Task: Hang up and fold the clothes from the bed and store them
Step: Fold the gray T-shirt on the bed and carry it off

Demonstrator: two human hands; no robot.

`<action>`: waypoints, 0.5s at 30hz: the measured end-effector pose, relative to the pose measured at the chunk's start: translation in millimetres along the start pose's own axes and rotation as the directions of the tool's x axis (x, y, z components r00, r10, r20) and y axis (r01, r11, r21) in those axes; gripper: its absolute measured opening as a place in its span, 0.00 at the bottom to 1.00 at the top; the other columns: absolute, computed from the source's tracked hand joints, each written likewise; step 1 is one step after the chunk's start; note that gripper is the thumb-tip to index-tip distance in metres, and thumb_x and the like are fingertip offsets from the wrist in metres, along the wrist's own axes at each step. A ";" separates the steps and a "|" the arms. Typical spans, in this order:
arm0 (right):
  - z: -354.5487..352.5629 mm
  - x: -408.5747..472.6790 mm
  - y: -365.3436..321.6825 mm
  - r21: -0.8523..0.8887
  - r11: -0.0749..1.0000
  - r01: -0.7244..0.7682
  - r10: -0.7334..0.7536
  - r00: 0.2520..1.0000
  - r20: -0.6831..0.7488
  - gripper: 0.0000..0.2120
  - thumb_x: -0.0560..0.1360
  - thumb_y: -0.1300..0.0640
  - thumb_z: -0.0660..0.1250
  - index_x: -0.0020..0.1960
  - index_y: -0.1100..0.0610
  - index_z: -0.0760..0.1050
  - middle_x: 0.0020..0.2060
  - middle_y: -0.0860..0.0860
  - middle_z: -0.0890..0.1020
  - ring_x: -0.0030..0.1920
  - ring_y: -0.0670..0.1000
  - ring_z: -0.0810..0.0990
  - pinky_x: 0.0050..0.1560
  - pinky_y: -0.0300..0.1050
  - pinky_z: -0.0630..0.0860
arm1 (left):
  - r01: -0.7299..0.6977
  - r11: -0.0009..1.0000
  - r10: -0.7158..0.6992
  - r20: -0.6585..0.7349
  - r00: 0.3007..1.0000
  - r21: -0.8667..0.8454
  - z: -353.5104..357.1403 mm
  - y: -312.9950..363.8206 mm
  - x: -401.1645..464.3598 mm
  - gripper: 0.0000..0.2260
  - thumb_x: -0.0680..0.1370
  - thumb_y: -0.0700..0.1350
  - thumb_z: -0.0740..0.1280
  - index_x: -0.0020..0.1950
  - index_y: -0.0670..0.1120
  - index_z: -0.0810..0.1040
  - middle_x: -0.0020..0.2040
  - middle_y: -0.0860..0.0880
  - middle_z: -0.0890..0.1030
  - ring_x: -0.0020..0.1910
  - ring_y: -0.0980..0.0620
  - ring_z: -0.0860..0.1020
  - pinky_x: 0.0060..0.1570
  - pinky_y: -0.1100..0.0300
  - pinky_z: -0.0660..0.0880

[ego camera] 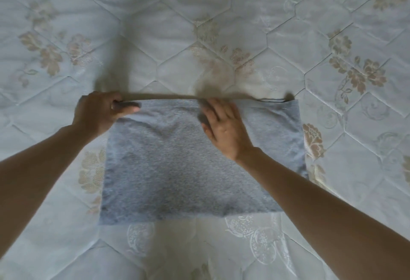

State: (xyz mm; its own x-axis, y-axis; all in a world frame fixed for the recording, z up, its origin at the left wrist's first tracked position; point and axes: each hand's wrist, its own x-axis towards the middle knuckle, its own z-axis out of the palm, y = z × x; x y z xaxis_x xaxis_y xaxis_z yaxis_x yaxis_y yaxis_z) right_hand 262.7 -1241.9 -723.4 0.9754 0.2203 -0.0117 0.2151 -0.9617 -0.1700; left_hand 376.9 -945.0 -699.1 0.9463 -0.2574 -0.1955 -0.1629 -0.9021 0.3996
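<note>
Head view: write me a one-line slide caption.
Left hand grips the far edge of a folded grey knit garment on a floral quilted mattress; right hand rests flat on it.

Soft, dim daylight falls flat over my bed (288, 24); my head and arms throw faint shadows ahead. Motion blurs my right hand (224, 131), and the wide lens bends the edges.
</note>
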 end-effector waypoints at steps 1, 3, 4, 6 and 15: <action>2.0 6.5 -13.1 0.010 0.999 0.043 -0.043 0.999 0.017 0.23 0.81 0.50 0.54 0.69 0.61 0.73 0.66 0.61 0.75 0.67 0.62 0.73 0.69 0.63 0.67 | 0.076 0.996 -0.075 0.025 0.997 -0.052 -2.2 -1.8 -0.9 0.21 0.69 0.67 0.70 0.39 0.48 0.77 0.36 0.45 0.80 0.42 0.41 0.78 0.43 0.51 0.71; 1.5 22.5 -39.3 0.024 0.993 0.115 -0.117 0.989 0.095 0.24 0.82 0.49 0.52 0.72 0.58 0.70 0.71 0.61 0.71 0.71 0.61 0.69 0.71 0.64 0.64 | 0.114 0.992 -0.112 0.038 0.993 -0.056 -4.3 -4.7 -1.6 0.15 0.72 0.58 0.73 0.43 0.47 0.78 0.42 0.44 0.82 0.47 0.41 0.78 0.44 0.52 0.70; 0.7 30.4 -51.5 0.026 0.990 0.137 -0.139 0.976 0.168 0.24 0.83 0.48 0.51 0.76 0.56 0.65 0.75 0.59 0.66 0.75 0.59 0.63 0.73 0.64 0.59 | 0.114 0.992 -0.113 0.030 0.993 -0.047 -5.0 -4.4 -1.4 0.13 0.73 0.56 0.73 0.43 0.47 0.78 0.43 0.44 0.82 0.47 0.41 0.78 0.43 0.54 0.69; 3.3 43.6 -68.5 0.026 0.992 0.126 -0.128 0.941 0.313 0.26 0.84 0.46 0.47 0.80 0.51 0.53 0.80 0.56 0.50 0.79 0.56 0.48 0.76 0.63 0.48 | 0.106 0.994 -0.106 -0.002 0.994 -0.018 -4.1 -2.3 -0.5 0.10 0.75 0.53 0.71 0.45 0.47 0.80 0.43 0.44 0.81 0.47 0.40 0.78 0.43 0.54 0.69; 1.4 50.1 -58.2 -0.030 0.998 -0.062 0.068 0.951 0.303 0.28 0.85 0.45 0.45 0.81 0.51 0.42 0.80 0.57 0.44 0.79 0.57 0.41 0.77 0.61 0.45 | -0.099 0.961 0.153 -0.201 0.967 0.258 22.8 13.4 -18.0 0.13 0.80 0.40 0.59 0.61 0.36 0.75 0.61 0.34 0.75 0.59 0.34 0.74 0.57 0.41 0.71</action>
State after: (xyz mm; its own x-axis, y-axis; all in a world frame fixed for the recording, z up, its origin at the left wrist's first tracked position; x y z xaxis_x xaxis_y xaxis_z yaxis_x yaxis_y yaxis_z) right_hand 299.0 -1174.7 -715.5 0.9270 0.1933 -0.3213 0.1555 -0.9779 -0.1395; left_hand 351.3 -960.3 -710.7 0.9467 -0.3177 0.0525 -0.3220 -0.9309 0.1725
